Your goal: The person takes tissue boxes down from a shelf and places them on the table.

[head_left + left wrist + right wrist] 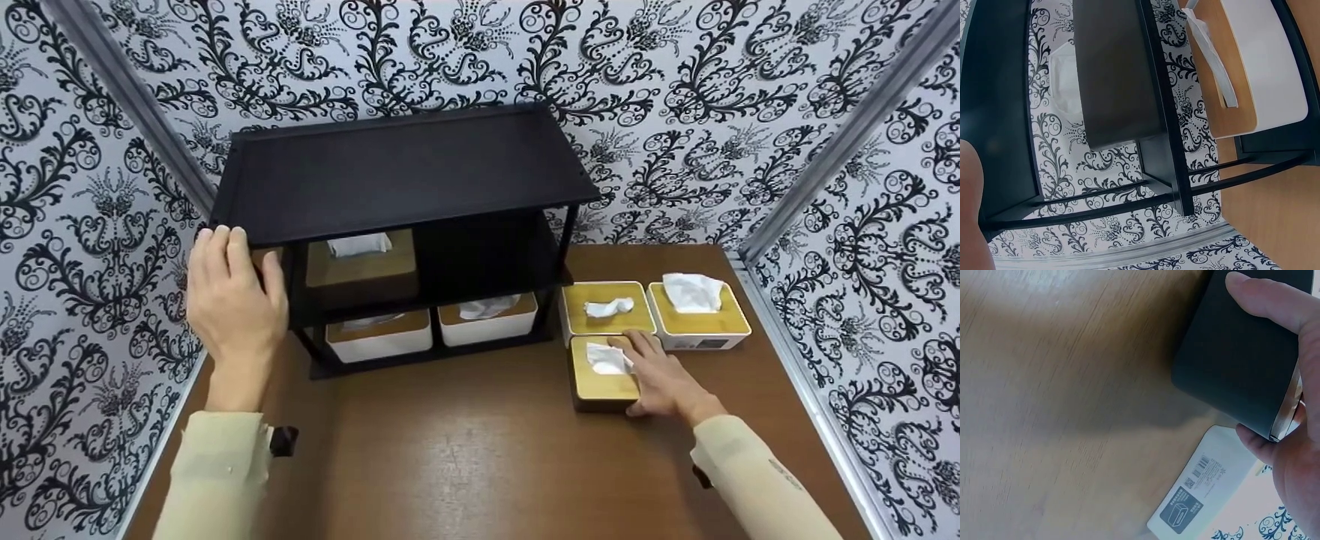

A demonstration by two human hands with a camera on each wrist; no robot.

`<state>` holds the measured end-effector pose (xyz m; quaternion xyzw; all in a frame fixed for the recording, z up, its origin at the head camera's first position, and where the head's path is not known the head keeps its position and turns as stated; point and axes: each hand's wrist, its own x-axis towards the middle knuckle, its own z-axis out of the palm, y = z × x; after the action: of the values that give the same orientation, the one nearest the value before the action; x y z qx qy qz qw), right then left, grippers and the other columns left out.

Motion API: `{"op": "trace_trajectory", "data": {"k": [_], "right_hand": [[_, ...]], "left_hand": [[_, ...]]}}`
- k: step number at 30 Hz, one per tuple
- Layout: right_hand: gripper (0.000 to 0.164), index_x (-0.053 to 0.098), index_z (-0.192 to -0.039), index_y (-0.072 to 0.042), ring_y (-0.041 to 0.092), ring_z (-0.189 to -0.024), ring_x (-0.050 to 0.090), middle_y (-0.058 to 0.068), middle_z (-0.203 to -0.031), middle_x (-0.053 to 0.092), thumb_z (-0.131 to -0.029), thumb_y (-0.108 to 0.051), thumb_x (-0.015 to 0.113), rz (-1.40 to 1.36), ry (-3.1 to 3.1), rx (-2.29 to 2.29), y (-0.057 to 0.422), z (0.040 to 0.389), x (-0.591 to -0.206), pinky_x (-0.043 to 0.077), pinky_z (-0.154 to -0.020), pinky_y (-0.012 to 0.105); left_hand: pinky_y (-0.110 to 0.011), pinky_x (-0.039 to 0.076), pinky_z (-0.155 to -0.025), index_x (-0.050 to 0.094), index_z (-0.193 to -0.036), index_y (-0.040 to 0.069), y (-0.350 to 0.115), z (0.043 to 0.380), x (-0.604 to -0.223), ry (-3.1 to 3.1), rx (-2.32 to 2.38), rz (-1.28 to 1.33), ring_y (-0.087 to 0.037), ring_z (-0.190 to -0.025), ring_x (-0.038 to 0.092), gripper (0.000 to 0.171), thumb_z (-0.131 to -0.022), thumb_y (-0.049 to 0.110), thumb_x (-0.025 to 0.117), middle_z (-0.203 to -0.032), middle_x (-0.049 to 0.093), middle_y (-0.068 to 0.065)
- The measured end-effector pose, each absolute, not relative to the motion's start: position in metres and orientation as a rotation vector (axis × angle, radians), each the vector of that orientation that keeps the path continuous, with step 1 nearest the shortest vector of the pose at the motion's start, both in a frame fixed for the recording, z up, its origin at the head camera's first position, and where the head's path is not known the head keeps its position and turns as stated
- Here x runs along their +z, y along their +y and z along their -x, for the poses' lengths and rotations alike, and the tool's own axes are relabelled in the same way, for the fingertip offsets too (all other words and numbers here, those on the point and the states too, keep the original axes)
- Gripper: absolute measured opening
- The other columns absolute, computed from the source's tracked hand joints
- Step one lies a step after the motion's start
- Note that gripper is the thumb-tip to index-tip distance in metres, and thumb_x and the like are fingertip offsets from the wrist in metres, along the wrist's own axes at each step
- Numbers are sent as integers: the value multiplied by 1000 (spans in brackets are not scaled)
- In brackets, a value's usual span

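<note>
My right hand grips a dark tissue box with a wooden lid and a white tissue sticking up. In the right wrist view, the thumb lies along the dark side of this box, with other fingers around its far end. At the left front corner of the black shelf rack, my left hand rests with its fingers extended. Directly behind the gripped box is a white tissue box, and a second white box sits to that one's right.
On the rack's middle level, a dark tissue box stands at the left. Two white tissue boxes, one left and one right, fill the bottom level. The brown table meets patterned walls behind and on both sides.
</note>
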<state>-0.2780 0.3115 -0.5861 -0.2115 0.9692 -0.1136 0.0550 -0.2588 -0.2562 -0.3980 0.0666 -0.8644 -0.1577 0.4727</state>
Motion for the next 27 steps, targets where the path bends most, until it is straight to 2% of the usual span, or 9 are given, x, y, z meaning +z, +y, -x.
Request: {"op": "trace_trajectory", "data": {"k": [10,15,22,27], "right_hand": [[120,30,-152,-17,45,-143,21,21,-157,25,-51,-34,92,656,2946,-343,315,276,-588,42,-93,73],[119,33,-150,-17,44,-143,23,19,-155,27,-49,-33,93,692,2965,-340,318,276,-591,46,-89,72],[118,32,-151,-19,42,-145,19,18,-158,24,-51,-33,93,651,2947,-385,321,273,-592,40,-95,75],[117,31,-151,-20,42,-145,20,17,-158,24,-52,-34,93,680,2953,-381,322,272,-595,42,-98,70]], "left_hand": [[-39,35,-118,57,-128,2,-256,258,-398,-2125,-382,-161,-32,-134,46,45,-97,33,50,-135,58,-16],[-41,37,-116,57,-128,2,-256,258,-398,-2121,-374,-169,-33,-133,47,43,-95,30,53,-134,58,-16],[-40,36,-117,57,-128,2,-256,258,-398,-2116,-379,-167,-33,-133,47,43,-95,30,53,-134,58,-15],[-40,36,-117,57,-128,2,-255,257,-398,-2112,-378,-165,-33,-133,47,44,-96,31,52,-134,58,-16]]}}
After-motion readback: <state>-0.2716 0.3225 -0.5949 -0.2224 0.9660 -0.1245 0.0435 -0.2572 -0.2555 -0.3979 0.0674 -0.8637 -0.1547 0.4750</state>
